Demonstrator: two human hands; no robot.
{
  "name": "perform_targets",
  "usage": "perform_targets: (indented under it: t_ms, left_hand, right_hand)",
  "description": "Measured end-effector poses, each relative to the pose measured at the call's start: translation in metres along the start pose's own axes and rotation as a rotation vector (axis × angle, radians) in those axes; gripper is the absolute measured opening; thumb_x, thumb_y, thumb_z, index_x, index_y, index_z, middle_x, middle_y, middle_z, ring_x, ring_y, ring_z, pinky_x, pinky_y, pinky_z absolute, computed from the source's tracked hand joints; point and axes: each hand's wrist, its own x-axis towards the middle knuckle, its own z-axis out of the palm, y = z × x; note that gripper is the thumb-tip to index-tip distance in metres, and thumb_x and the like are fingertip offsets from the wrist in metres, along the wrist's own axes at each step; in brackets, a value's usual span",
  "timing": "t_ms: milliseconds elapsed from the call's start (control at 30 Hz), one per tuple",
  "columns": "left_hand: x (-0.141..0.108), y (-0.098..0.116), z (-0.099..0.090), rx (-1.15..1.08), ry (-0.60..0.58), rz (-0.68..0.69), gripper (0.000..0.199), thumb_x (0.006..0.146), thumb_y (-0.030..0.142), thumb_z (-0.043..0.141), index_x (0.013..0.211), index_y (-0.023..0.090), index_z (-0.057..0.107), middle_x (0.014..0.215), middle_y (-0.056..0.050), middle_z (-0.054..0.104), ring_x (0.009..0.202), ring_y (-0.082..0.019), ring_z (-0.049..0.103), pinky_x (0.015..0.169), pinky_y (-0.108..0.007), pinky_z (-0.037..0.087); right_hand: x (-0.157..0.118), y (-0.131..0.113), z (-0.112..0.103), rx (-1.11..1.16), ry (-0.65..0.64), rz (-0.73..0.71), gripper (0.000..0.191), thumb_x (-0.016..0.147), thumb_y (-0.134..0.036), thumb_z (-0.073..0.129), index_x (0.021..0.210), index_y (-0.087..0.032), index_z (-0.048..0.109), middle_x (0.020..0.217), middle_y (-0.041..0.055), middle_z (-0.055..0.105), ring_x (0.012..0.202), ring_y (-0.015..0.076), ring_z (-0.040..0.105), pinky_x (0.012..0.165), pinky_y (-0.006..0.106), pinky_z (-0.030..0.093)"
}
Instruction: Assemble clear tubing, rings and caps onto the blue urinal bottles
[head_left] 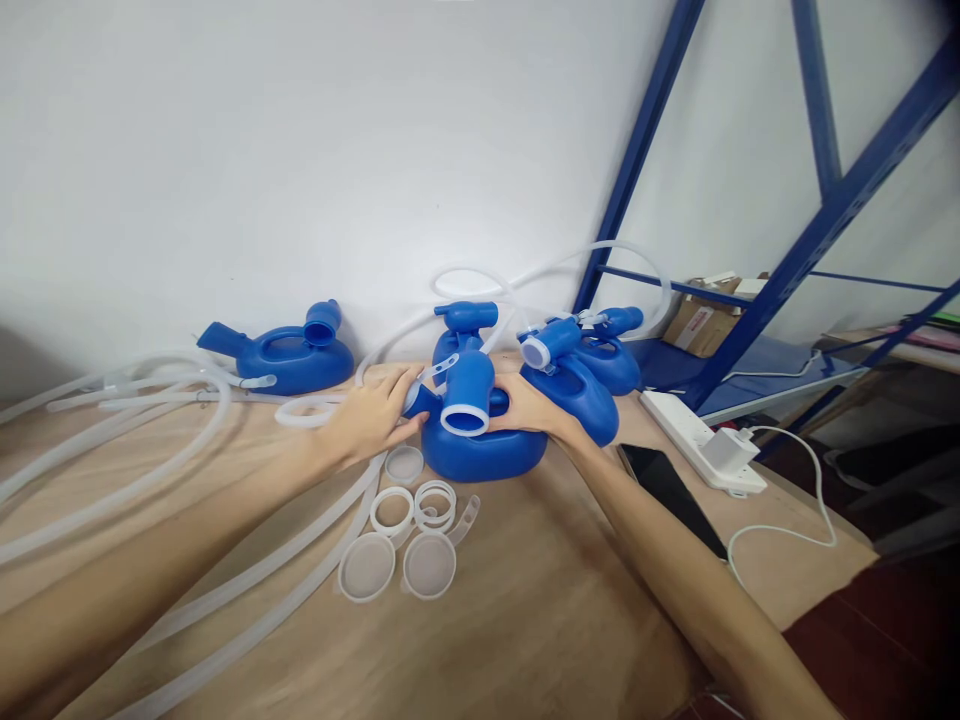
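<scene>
A blue plastic urinal bottle (487, 457) sits on the brown-covered table in front of me. Its wide mouth, edged with a white ring (466, 420), faces me. My left hand (379, 415) pinches the narrow blue spout (421, 402) on the bottle's left, where a clear perforated strap (441, 366) sticks up. From the right, my right hand (521, 403) is closed around the handle side, behind the mouth; some of its fingers are hidden. Clear round caps (367, 567) and white rings (391, 511) lie on the table just below the bottle.
More blue bottles stand behind and to the right (589, 400), another at the left (300, 365). Long clear hoses (292, 540) cross the table's left side. At right are a black phone (671, 498), a white power strip (701, 440) and a blue metal rack (787, 230).
</scene>
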Motion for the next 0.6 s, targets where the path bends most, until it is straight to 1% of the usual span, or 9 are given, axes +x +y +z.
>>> perform_targets:
  t_ms: [133,200,267,333,433,500,600]
  left_hand:
    - [0.001,0.0,0.02,-0.147,0.217,0.02,0.068,0.098,0.048,0.049,0.155,0.013,0.04,0.151,-0.022,0.056,0.132,-0.039,0.06,0.102,-0.051,0.054]
    - [0.003,0.0,0.03,-0.213,0.319,0.055,0.064,0.097,0.042,0.05,0.154,0.014,0.042,0.149,-0.021,0.059,0.134,-0.038,0.059,0.105,-0.051,0.054]
    - [0.005,-0.001,0.036,-0.255,0.388,0.098,0.061,0.095,0.038,0.053,0.151,0.016,0.046,0.144,-0.019,0.063,0.132,-0.036,0.06,0.105,-0.051,0.054]
    - [0.006,-0.002,0.038,-0.279,0.427,0.123,0.059,0.093,0.036,0.055,0.149,0.017,0.049,0.138,-0.017,0.067,0.129,-0.036,0.062,0.105,-0.051,0.054]
    - [0.007,-0.003,0.038,-0.308,0.443,0.13,0.058,0.093,0.035,0.057,0.148,0.017,0.049,0.137,-0.016,0.068,0.127,-0.035,0.064,0.105,-0.05,0.054]
    - [0.006,-0.004,0.038,-0.333,0.434,0.128,0.058,0.094,0.038,0.059,0.147,0.018,0.05,0.138,-0.015,0.068,0.127,-0.034,0.064,0.107,-0.049,0.054]
    - [0.004,-0.003,0.041,-0.384,0.433,0.114,0.052,0.096,0.044,0.062,0.141,0.02,0.054,0.136,-0.014,0.068,0.128,-0.032,0.064,0.109,-0.046,0.052]
  right_hand:
    - [0.002,0.004,0.0,-0.011,0.001,-0.017,0.049,0.069,-0.046,0.091,0.106,-0.017,0.076,0.118,0.0132,0.078,0.108,0.0375,0.072,0.098,0.049,0.056]
    - [0.003,0.006,0.0,-0.019,0.019,-0.036,0.047,0.069,-0.042,0.09,0.107,-0.019,0.075,0.117,0.0128,0.079,0.106,0.0375,0.073,0.096,0.049,0.057]
    - [0.004,0.007,0.001,-0.019,0.031,-0.058,0.044,0.07,-0.039,0.089,0.108,-0.021,0.075,0.115,0.0109,0.08,0.105,0.0362,0.074,0.095,0.047,0.059]
    - [0.004,0.008,0.001,-0.014,0.034,-0.077,0.044,0.071,-0.037,0.087,0.11,-0.022,0.074,0.117,0.0097,0.079,0.106,0.0347,0.074,0.095,0.047,0.059]
    - [0.004,0.009,0.001,-0.03,0.037,-0.079,0.047,0.071,-0.036,0.087,0.113,-0.019,0.072,0.119,0.0118,0.078,0.108,0.0349,0.074,0.095,0.047,0.059]
    - [0.004,0.009,0.001,-0.05,0.027,-0.08,0.052,0.072,-0.037,0.086,0.118,-0.018,0.071,0.123,0.0131,0.077,0.111,0.0363,0.073,0.096,0.048,0.059]
    - [0.004,0.007,0.001,-0.066,0.022,-0.1,0.057,0.076,-0.042,0.084,0.124,-0.017,0.069,0.127,0.0141,0.076,0.113,0.0366,0.073,0.097,0.048,0.058]
